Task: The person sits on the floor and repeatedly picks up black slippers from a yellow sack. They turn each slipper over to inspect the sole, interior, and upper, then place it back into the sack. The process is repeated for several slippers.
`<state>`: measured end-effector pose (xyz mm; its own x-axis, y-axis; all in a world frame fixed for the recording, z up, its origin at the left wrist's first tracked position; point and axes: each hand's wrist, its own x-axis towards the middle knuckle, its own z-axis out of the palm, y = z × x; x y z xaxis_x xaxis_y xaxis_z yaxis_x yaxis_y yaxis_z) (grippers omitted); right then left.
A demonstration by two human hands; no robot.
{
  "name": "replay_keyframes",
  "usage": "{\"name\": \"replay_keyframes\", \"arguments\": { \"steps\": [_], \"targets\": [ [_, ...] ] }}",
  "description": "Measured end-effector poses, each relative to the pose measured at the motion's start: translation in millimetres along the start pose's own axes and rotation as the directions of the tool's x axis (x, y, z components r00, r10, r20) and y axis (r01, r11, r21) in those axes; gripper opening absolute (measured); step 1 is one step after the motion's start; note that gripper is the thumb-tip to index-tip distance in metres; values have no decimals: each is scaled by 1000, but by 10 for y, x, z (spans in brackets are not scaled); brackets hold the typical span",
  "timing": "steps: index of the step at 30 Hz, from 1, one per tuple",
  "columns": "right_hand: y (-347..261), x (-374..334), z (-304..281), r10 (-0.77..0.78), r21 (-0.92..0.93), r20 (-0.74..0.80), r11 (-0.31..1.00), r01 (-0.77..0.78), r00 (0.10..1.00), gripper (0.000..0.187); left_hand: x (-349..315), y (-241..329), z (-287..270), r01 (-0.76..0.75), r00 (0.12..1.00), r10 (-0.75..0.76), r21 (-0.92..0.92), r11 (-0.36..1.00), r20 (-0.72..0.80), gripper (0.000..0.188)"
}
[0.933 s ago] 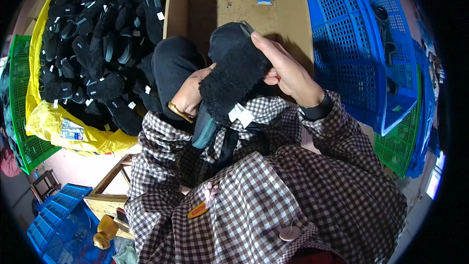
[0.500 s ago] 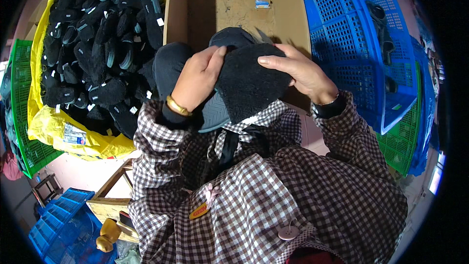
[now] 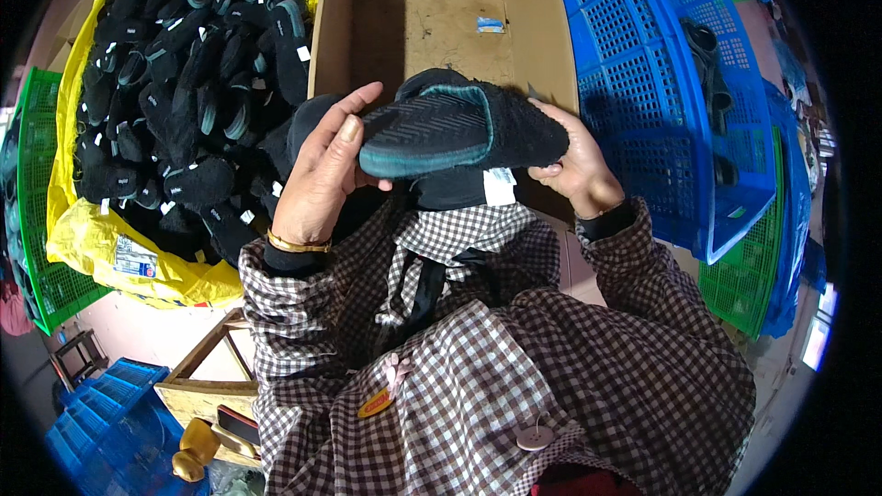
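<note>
Between my two hands is a black fuzzy slipper [image 3: 528, 133] with teal trim round its opening and a teal edge along its sole. Its ribbed, open end points left and its closed fuzzy end points right. My left hand [image 3: 317, 170] holds the ribbed end, thumb and forefinger raised beside it and other fingertips beneath. At the fuzzy end, my right hand [image 3: 579, 165] grips with fingers bent round it. A small grey pointed tip [image 3: 535, 92] shows above my right hand; the rest is hidden. Below the slipper hangs a white tag [image 3: 499, 186].
An open cardboard box [image 3: 441, 18] with a small blue-and-white packet [image 3: 490, 25] stands ahead. On the left, a yellow sack [image 3: 138, 266] is heaped with black slippers [image 3: 175, 83]. Blue crates [image 3: 643, 101] stand to the right. A wooden stand [image 3: 211, 386] and blue basket [image 3: 110, 422] are lower left.
The slipper has turned, so its ribbed surface and teal-edged opening now show. My left hand has shifted left and down to its end. My right hand has moved slightly down and right.
</note>
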<state>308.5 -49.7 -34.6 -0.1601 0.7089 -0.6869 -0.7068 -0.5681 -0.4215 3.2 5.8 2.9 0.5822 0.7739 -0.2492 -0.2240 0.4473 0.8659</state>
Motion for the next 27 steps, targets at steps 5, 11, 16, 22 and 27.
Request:
{"name": "replay_keyframes", "arguments": {
  "steps": [5, 11, 16, 22, 27],
  "targets": [
    [174, 26, -18, -39, 60, -7, 997, 40, 999, 22, -46, -241, 51, -162, 967, 125, -158, 974, -223, 63],
    [274, -89, 145, -107, 41, -98, 993, 112, 989, 21, -90, -300, 292, -27, 982, 48, 115, 993, -185, 38],
    [314, -135, 195, -93, 174, -141, 978, 117, 986, 24, 50, -408, 356, -121, 975, 142, 126, 985, -174, 31],
    [255, -62, -35, 29, 374, 137, 924, -78, 990, 32, -202, -261, 334, -112, 839, -126, 394, 912, 529, 18],
    [200, -125, -1, 13, 392, 88, 919, -46, 996, 33, -206, -178, 270, -340, 902, 334, 927, 157, 274, 39]
  ]
}}
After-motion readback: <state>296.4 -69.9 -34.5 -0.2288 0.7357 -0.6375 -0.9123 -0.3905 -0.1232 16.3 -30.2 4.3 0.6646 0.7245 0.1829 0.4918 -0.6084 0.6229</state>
